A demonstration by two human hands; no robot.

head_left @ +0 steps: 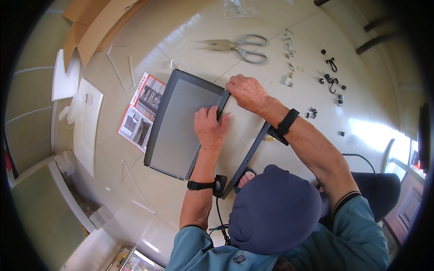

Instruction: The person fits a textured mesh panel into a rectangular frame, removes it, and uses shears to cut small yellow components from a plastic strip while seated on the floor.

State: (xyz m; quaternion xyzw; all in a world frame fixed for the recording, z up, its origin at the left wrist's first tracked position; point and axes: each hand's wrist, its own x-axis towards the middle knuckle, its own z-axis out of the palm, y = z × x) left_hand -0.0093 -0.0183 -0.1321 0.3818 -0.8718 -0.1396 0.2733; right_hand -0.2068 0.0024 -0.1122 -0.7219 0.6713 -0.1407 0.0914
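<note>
A dark grey mesh tray [174,128] with a solid rim lies on the floor in front of me, tilted to the right. My right hand [247,93] is closed around the far end of its right edge, at the corner. Farther down that same edge, my left hand [211,128] grips the rim, its fingers over the mesh side and its thumb on the outer side. A separate long dark metal bar [247,158] with small holes lies to the right of the tray, partly hidden by my right wrist and my head.
Grey-handled scissors [237,46] lie beyond the tray. A printed leaflet [143,110] is partly under its left side. Small metal hardware [289,56], black hooks and knobs [332,81] are scattered at right. Cardboard [101,29] and white panels [86,128] stand at left.
</note>
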